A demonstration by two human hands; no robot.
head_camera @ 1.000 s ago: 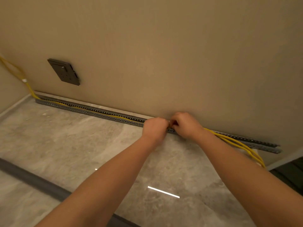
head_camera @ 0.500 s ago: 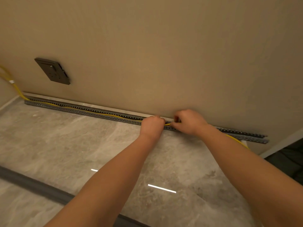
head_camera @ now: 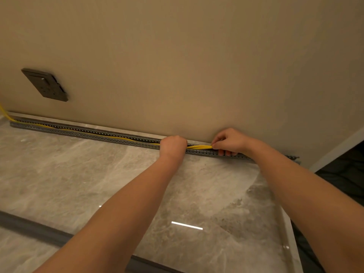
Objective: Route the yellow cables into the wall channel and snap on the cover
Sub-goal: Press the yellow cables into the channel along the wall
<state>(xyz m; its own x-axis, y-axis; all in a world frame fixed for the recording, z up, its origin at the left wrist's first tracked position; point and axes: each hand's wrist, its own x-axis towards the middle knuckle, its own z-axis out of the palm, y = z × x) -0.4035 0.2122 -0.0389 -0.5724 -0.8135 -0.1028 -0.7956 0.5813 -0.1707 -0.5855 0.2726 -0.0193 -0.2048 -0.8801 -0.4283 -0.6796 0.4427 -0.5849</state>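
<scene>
A grey slotted wall channel (head_camera: 82, 133) runs along the foot of the beige wall, from far left to right. Yellow cables (head_camera: 199, 147) lie inside it on the left and show as a short bundle between my hands. My left hand (head_camera: 173, 143) is closed as a fist on the cables at the channel's middle. My right hand (head_camera: 229, 141) pinches the cables a little further right, its fingertips resting on the channel's front lip. At the far left the cables (head_camera: 5, 113) rise out of the channel end.
A dark socket plate (head_camera: 46, 85) is on the wall at upper left. A long grey strip (head_camera: 35, 229) lies on the marble floor near me. A wall corner and dark floor (head_camera: 338, 164) are at the right.
My right hand has slid to the right along the channel, away from my left hand, stretching the cables between them. The loose loop of cable at the right is no longer visible.
</scene>
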